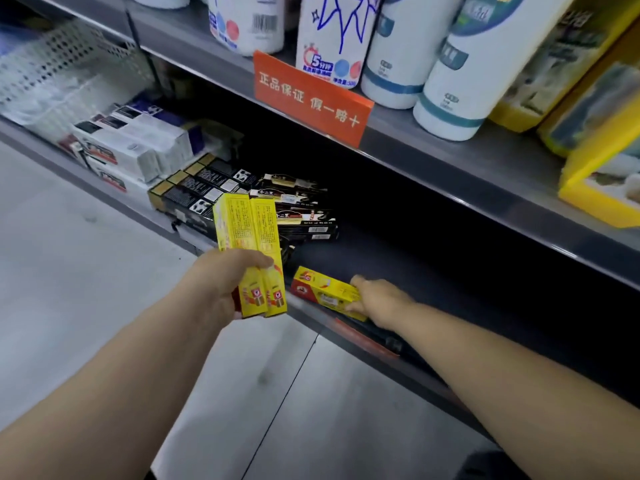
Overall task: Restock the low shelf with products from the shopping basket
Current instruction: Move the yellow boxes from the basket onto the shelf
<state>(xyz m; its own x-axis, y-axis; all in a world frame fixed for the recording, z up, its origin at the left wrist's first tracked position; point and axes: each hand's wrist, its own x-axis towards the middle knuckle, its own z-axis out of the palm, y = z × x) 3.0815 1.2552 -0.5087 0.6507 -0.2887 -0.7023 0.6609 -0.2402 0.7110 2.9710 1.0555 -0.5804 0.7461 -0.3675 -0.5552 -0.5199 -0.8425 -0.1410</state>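
At the low shelf (433,258) front edge | right hand (375,299) grips a yellow box (325,292) lying flat on the shelf | left hand (221,278) holds two yellow boxes (258,254) (upright, side by side) just before the black boxes (301,216).

Dead centre, on the low shelf's (433,271) front edge: a lone box (323,294), right hand (381,301) gripping its right end. Just left, a pair of boxes (254,244) in the left hand (225,282), before a stack of boxes (301,216). Up top, bottles (398,46) on the upper shelf (450,157), sign (311,97) at its lip.
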